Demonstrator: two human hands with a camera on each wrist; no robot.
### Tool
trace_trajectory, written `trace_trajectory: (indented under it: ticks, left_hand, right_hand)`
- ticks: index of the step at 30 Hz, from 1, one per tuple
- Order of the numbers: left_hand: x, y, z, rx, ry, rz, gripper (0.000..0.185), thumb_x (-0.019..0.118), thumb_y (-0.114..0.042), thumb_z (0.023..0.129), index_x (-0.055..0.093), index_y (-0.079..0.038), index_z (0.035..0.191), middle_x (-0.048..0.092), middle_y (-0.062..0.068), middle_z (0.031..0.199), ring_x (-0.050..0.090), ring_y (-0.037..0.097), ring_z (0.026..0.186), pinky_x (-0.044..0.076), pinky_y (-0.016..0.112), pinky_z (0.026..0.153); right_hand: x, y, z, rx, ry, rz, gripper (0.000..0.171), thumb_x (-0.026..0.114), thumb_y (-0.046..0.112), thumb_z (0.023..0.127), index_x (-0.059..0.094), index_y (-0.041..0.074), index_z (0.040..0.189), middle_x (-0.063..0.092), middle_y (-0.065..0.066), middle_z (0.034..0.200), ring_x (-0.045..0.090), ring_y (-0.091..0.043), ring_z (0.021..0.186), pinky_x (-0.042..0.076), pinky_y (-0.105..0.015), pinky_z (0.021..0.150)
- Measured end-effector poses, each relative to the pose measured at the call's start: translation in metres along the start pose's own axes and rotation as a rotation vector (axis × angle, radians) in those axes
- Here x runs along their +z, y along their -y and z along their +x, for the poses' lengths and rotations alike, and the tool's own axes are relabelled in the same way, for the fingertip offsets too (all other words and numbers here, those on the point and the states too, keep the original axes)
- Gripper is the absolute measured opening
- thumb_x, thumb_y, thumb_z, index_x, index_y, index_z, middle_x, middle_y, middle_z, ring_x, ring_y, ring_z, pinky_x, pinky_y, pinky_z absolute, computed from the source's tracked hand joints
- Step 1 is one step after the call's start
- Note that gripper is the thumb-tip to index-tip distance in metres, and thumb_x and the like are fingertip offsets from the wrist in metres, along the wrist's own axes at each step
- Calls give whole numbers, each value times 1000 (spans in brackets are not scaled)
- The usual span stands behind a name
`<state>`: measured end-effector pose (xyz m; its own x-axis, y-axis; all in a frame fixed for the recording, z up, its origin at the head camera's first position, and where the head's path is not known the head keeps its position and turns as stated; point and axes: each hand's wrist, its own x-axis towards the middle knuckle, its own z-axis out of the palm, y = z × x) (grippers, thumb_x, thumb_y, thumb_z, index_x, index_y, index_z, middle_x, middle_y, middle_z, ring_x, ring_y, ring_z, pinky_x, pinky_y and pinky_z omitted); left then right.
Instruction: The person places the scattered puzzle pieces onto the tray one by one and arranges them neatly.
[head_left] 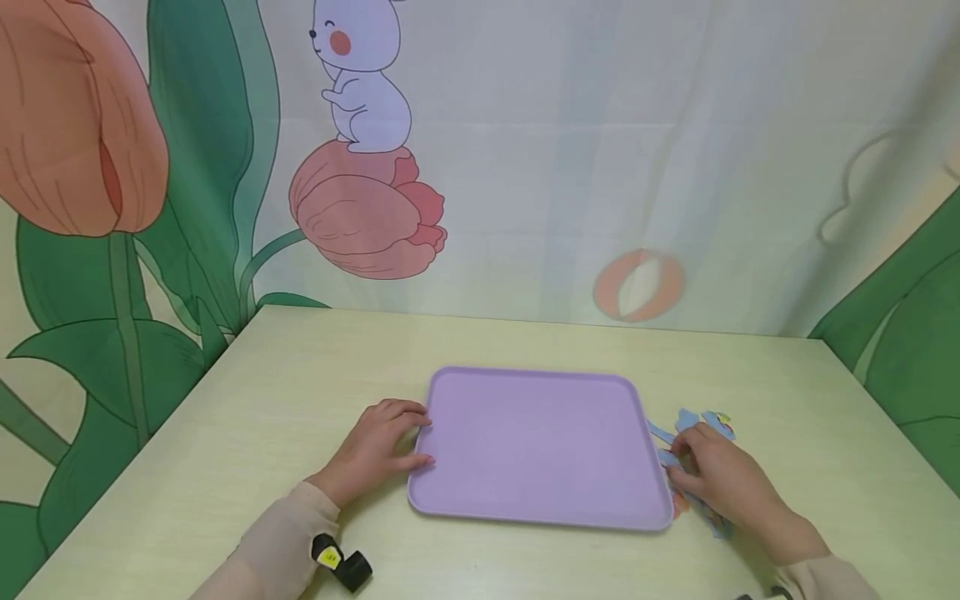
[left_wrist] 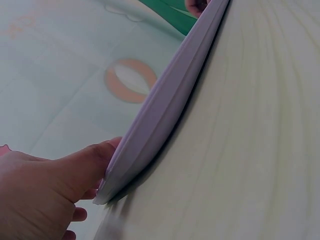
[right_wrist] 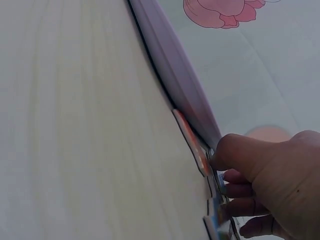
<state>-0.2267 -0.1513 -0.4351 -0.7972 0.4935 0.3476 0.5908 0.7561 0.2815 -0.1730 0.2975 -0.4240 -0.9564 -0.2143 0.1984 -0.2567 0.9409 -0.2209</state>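
A flat lilac tray [head_left: 540, 450] with a raised rim lies on the pale wooden table. My left hand [head_left: 382, 446] rests at its left edge, fingertips and thumb touching the rim. In the left wrist view the thumb of my left hand [left_wrist: 50, 185] lies against the end of the rim. Beyond the tray's right edge, my right hand [head_left: 723, 479] is over several flat puzzle-like pieces [head_left: 688, 419], blue with coloured prints. Its fingers are bent, with thumb and index finger apart. An orange piece [right_wrist: 190, 140] lies against the tray in the right wrist view. My hand partly hides the pieces.
The table [head_left: 337, 350] reaches back to a curtain [head_left: 525, 167] printed with tulips and a white animal. A black device [head_left: 345, 565] is strapped at my left wrist.
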Motion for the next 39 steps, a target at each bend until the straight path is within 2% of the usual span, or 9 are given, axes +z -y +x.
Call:
trace_trajectory:
  ticks: [6, 16, 23, 32, 39]
  left_hand:
    - [-1, 0, 0, 5, -4, 6, 49, 80, -39, 73, 68, -8, 110, 64, 6, 123, 55, 25, 118, 42, 45, 101]
    - [0, 1, -1, 0, 2, 11, 50, 79, -41, 74, 68, -9, 111, 64, 6, 124, 54, 26, 119, 42, 46, 102]
    - [1, 2, 0, 0, 5, 7, 50, 79, -41, 74, 67, -9, 112, 63, 6, 125, 54, 25, 120, 41, 46, 103]
    - [1, 0, 1, 4, -2, 15, 50, 79, -41, 74, 68, -9, 111, 64, 5, 124, 54, 25, 119, 42, 45, 102]
    - [2, 0, 1, -2, 2, 17, 49, 79, -41, 74, 68, -10, 110, 64, 6, 123, 55, 26, 119, 42, 46, 102]
  right_hand:
    - [-1, 2, -1, 18, -2, -5, 20, 70, 20, 80, 60, 10, 93, 54, 4, 79, 45, -7, 67, 40, -25, 57]
    - [-14, 2, 1, 31, 11, 31, 21, 72, 17, 79, 61, 6, 93, 68, 1, 79, 60, -9, 68, 47, -27, 57]
    - [-23, 2, 3, 55, 1, 68, 18, 69, 15, 80, 59, 7, 93, 66, 5, 74, 53, 1, 58, 42, -21, 52]
    - [-39, 8, 11, -8, -68, 55, 16, 68, 14, 80, 60, 8, 93, 61, 8, 73, 45, 4, 59, 37, -19, 50]
    - [-50, 22, 22, -18, 6, 121, 15, 66, 15, 84, 58, 8, 94, 57, 7, 67, 47, 0, 48, 38, -20, 50]
